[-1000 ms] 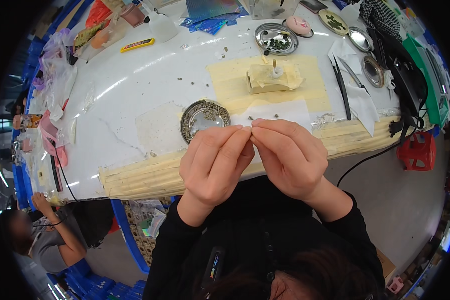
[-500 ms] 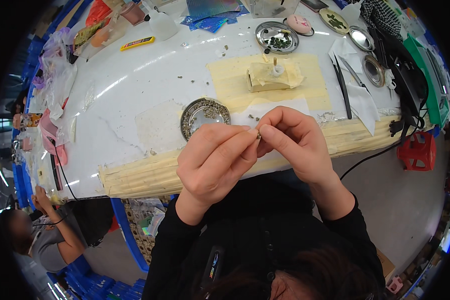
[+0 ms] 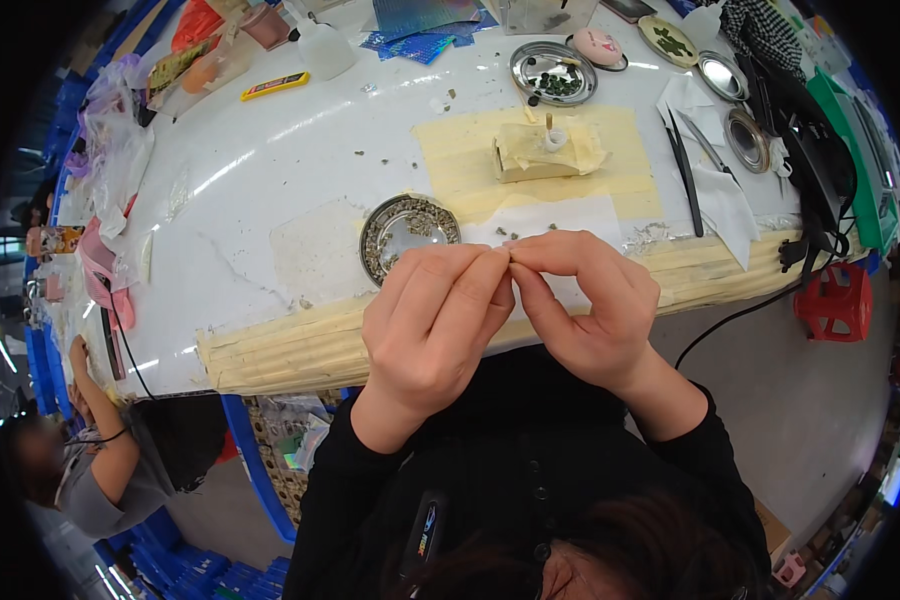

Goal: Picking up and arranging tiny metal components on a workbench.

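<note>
My left hand [image 3: 432,325] and my right hand [image 3: 592,305] meet fingertip to fingertip above the near edge of the table. Both are closed in a pinch. Whatever lies between the tips is too small and too covered to name. Just beyond my left hand stands a round metal dish [image 3: 368,262] with many small grey-brown pieces [image 3: 432,218] in it. A few similar loose pieces [image 3: 502,231] lie on white paper [image 3: 580,212] beyond my fingertips.
A tape-wrapped block [image 3: 540,163] with a small white cup [image 3: 556,140] sits past my hands. Black tweezers [image 3: 686,180] lie at right. Farther back is a metal plate [image 3: 570,95] of dark green pieces. A co-worker [image 3: 120,470] sits at left; a red stool [image 3: 835,303] stands at right.
My right hand has turned and lowered slightly, its fingers now more closed at the tips. My left hand has shifted a little. At left, the co-worker's arm has moved.
</note>
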Tool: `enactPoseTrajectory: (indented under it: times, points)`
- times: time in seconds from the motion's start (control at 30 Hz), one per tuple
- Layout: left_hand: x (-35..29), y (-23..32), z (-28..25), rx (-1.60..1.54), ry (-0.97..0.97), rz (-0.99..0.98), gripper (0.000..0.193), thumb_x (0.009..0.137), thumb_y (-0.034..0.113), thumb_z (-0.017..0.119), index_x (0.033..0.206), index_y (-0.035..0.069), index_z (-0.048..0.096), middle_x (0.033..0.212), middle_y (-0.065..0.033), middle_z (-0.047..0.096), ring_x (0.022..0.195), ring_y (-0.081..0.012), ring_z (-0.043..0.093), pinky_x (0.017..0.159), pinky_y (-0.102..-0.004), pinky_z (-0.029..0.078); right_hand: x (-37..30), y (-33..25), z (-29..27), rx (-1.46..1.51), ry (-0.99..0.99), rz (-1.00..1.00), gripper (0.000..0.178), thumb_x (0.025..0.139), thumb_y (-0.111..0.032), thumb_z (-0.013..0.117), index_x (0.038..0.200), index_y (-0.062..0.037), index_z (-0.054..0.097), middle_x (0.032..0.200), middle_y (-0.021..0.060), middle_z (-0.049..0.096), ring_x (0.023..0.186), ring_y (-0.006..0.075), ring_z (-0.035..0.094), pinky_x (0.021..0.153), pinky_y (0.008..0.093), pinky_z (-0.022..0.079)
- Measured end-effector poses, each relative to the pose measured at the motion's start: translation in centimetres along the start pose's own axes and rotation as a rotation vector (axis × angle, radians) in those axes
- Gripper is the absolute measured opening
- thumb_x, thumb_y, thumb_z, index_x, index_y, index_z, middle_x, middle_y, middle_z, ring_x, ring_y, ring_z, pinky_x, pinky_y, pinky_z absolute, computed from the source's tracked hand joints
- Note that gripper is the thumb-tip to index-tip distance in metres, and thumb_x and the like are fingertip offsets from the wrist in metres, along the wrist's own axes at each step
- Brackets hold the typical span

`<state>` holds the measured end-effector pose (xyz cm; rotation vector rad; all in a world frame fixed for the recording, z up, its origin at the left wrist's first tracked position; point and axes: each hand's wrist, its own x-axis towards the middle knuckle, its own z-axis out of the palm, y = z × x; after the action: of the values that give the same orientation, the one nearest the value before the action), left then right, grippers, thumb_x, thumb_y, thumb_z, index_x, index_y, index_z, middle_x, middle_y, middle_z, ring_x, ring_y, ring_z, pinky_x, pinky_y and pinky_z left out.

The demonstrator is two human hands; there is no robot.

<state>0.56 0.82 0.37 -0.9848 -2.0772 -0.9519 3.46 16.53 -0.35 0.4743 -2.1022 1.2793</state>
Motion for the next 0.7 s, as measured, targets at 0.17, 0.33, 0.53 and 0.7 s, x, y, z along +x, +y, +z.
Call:
enactPoseTrajectory:
  times: [0.17, 0.33, 0.53, 0.7]
  points:
    - [-0.1, -0.4, 0.2, -0.018, -0.005, -0.014, 0.028, 0.066, -0.006, 0.076, 0.093, -0.004, 0.068, 0.086, -0.0104, 0.065, 0.072, -0.0259, 0.063, 0.061, -0.0321, 0.052, -0.1, 0.3, 0.0, 0.093, -0.024, 0.111, 0.01, 0.084, 0.004, 0.069, 0.093, 0.0017, 0.064, 0.086, 0.0096, 0.07, 0.075, 0.0159, 0.07, 0.069, 0.026, 0.056]
    - [0.1, 0.0, 0.2, -0.139, 0.04, -0.082, 0.027, 0.064, -0.01, 0.078, 0.089, -0.001, 0.07, 0.082, -0.0097, 0.067, 0.072, -0.0231, 0.064, 0.062, -0.0301, 0.052, -0.2, -0.4, -0.5, 0.692, -0.065, 0.68, 0.008, 0.092, -0.002, 0.065, 0.097, 0.0035, 0.062, 0.087, 0.0055, 0.07, 0.08, 0.0088, 0.068, 0.076, 0.0238, 0.056]
    - [0.1, -0.2, 0.3, -0.07, -0.004, -0.064, 0.027, 0.064, -0.011, 0.078, 0.088, -0.001, 0.07, 0.082, -0.0094, 0.067, 0.071, -0.0227, 0.064, 0.062, -0.0299, 0.052, -0.2, -0.3, -0.9, 0.392, -0.161, 0.511, 0.01, 0.094, -0.005, 0.063, 0.099, 0.0042, 0.063, 0.089, 0.0072, 0.071, 0.08, 0.0095, 0.068, 0.075, 0.0242, 0.056]
    - [0.0, -0.3, 0.0, -0.125, -0.015, -0.07, 0.025, 0.066, -0.008, 0.078, 0.089, -0.001, 0.07, 0.083, -0.0093, 0.067, 0.072, -0.0232, 0.065, 0.062, -0.031, 0.052, -0.1, 0.2, -1.4, 0.527, -0.203, 0.589, 0.012, 0.096, -0.008, 0.062, 0.099, 0.0036, 0.062, 0.087, 0.0081, 0.07, 0.08, 0.0121, 0.069, 0.074, 0.0253, 0.057]
